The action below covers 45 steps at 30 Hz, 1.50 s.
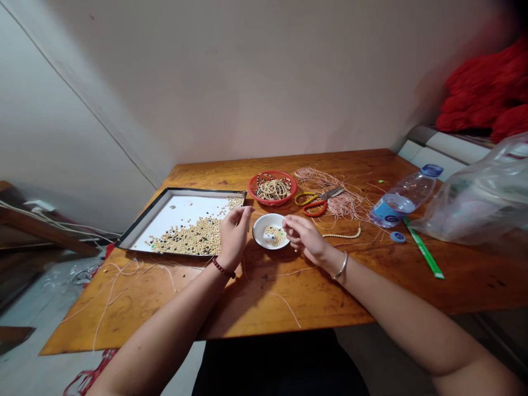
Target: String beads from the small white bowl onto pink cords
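Note:
My left hand [234,235] is closed in a pinch beside the right edge of a shallow tray [165,206] of small cream, dark and green beads [198,237]. A thin pale thread [266,213] runs from its fingertips toward my right hand [306,237]. That hand is also pinched, at the right rim of a small white bowl [259,228] with a few beads inside. Past my right hand a strung row of cream beads [344,236] lies curved on the table. What sits exactly between the right fingertips is too small to make out.
Behind the bowl stands a red basket [251,197] of beaded strands. Scissors [315,202] lie by a tangle of pink thread [336,190]. Rightward are a tilted plastic bottle [406,198], its blue cap [398,236], a green strip [424,253] and a plastic bag [466,201]. Loose threads cross the wooden table [231,319].

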Each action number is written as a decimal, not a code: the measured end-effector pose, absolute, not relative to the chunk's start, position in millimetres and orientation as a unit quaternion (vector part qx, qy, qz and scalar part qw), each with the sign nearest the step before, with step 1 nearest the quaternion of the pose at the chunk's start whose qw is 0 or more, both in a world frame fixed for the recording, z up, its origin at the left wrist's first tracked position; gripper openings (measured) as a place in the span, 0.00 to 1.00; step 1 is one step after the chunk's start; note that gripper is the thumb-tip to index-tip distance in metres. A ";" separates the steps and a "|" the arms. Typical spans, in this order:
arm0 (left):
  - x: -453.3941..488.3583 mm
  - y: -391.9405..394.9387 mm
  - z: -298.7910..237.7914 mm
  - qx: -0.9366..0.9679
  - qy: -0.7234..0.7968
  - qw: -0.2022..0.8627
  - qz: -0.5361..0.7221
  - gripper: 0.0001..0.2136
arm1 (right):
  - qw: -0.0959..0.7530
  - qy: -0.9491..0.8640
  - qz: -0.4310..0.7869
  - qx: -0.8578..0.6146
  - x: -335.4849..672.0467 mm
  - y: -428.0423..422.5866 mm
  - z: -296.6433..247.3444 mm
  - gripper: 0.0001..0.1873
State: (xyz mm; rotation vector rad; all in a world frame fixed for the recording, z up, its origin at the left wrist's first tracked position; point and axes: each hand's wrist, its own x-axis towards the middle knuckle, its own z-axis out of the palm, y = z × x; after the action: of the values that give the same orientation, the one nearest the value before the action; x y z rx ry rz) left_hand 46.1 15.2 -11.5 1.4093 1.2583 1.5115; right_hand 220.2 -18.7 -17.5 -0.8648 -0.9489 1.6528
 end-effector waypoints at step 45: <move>51.8 -4.1 -7.3 0.678 0.400 0.392 0.476 0.13 | 0.494 -0.298 0.774 -0.260 228.0 -12.4 -17.4 0.11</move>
State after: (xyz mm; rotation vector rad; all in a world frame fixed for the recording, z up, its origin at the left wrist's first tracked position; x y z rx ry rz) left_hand 51.8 -4.1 -7.3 1.7214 1.0165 1.2099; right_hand 228.0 -12.4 -17.4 -0.6298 -0.7231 1.8763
